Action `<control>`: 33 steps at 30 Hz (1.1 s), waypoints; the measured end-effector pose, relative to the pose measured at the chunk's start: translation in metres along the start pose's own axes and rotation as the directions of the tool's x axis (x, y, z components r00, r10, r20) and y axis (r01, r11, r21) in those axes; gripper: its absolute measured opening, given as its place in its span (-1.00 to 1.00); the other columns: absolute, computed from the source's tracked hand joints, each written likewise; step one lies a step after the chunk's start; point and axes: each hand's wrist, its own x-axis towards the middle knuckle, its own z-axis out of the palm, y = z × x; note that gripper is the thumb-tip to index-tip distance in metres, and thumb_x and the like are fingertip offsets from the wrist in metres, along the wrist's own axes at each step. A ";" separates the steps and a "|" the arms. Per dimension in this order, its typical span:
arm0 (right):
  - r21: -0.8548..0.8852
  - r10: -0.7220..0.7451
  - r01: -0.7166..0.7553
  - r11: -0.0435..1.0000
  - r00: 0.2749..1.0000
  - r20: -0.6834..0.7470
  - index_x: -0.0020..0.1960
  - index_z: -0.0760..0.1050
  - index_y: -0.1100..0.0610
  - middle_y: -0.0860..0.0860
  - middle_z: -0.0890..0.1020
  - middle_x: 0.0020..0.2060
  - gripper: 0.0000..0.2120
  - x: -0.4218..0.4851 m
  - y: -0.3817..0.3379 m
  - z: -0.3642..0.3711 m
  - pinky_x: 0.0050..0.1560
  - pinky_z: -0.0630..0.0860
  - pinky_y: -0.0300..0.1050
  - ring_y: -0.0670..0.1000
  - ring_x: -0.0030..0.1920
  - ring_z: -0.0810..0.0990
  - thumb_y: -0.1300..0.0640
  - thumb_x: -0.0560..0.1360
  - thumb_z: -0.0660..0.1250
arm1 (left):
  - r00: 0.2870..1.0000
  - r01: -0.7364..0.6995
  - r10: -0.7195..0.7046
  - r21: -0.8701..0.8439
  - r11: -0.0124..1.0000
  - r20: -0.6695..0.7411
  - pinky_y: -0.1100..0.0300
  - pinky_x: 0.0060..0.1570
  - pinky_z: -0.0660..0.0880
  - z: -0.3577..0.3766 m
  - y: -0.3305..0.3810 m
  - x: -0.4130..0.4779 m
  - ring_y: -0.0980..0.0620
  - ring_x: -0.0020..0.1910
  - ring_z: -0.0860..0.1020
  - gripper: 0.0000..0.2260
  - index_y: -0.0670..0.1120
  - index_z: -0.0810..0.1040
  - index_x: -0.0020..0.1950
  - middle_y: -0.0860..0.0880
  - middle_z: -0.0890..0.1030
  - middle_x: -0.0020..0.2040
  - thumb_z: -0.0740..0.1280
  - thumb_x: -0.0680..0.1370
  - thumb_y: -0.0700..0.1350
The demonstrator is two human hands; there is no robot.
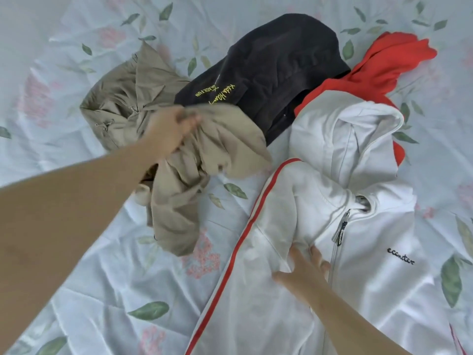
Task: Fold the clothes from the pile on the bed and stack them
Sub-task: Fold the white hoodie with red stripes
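left hand (176, 126) clutches a bunched tan garment (225, 147) mid-bed (115, 290); right hand (304, 270) pinches the white hoodie (358, 162), which runs lengthwise from the near edge, hood toward the black top (276, 62) and red top (384, 60) beyond.

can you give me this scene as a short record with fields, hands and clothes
surface: floral bedsheet
left hand: grips the bunched beige garment
right hand: on the white zip hoodie, on its chest beside the zip; grip unclear
hoodie state: spread out, red stripe along one sleeve, hood at the far end
black garment: yellow lettering, beyond the beige one
red garment: partly under the hood
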 end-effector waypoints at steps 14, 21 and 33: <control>-0.036 0.029 -0.027 0.999 0.999 0.044 0.43 0.15 -0.16 0.05 -0.09 0.47 -0.30 -0.003 -0.004 -0.007 0.39 0.06 0.01 0.24 0.44 -0.13 -0.03 0.37 0.38 | 0.977 -0.192 0.173 0.156 0.969 0.127 0.12 0.16 0.36 0.065 0.018 -0.072 -0.09 0.18 0.46 -0.70 -0.10 0.47 0.26 -0.10 0.48 0.20 0.28 0.57 -0.01; -0.014 0.044 -0.043 0.999 0.997 0.065 0.40 0.19 -0.15 0.06 -0.02 0.43 -0.27 -0.011 -0.010 -0.012 0.31 0.22 -0.03 0.24 0.44 -0.08 0.01 0.23 0.20 | 0.835 0.052 -0.147 0.189 0.981 0.530 0.25 -0.37 0.33 0.145 -0.019 -0.156 0.05 -0.23 0.46 -0.81 0.00 0.36 -0.18 0.02 0.49 -0.20 0.31 0.52 0.04; 0.171 0.053 0.023 0.985 0.902 -0.428 0.51 0.08 0.02 0.05 0.20 0.47 -0.41 -0.047 0.007 0.010 0.34 0.20 0.09 0.17 0.41 0.24 0.10 0.53 0.21 | 0.994 0.059 -0.049 0.108 0.992 -0.093 0.04 0.03 0.44 0.023 -0.031 -0.090 -0.17 0.08 0.50 -0.74 -0.12 0.48 0.18 -0.14 0.53 0.07 0.33 0.50 -0.18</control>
